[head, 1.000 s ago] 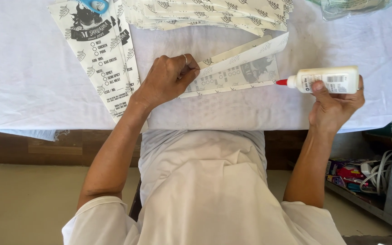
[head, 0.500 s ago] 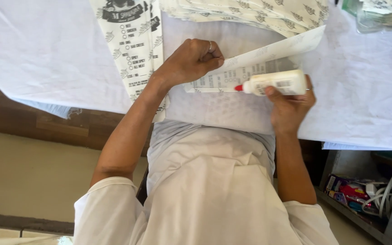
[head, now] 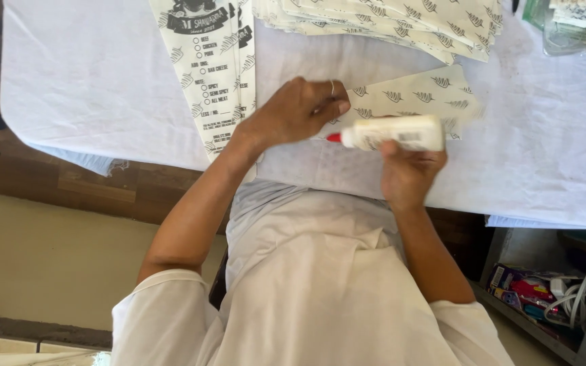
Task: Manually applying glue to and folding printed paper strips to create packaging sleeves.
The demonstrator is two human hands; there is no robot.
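My right hand (head: 409, 171) grips a white glue bottle (head: 395, 132) with a red nozzle, lying sideways with the tip pointing left. The nozzle sits just under the fingertips of my left hand (head: 298, 112), which wears a ring and presses with curled fingers on a folded cream paper sheet (head: 418, 95) printed with leaf marks. That sheet lies on the white cloth (head: 96, 88) over the table, partly hidden by both hands and the bottle.
A long printed paper piece (head: 218, 61) lies to the left of my left hand. A stack of several patterned sheets (head: 388, 20) sits at the far edge. A clear plastic bag (head: 578, 24) is at the top right. Cables and packets (head: 551, 291) fill a shelf at lower right.
My right hand brought the glue bottle leftward along the paper toward my left hand. The flap that stood open now lies folded flat. The view also shifted.
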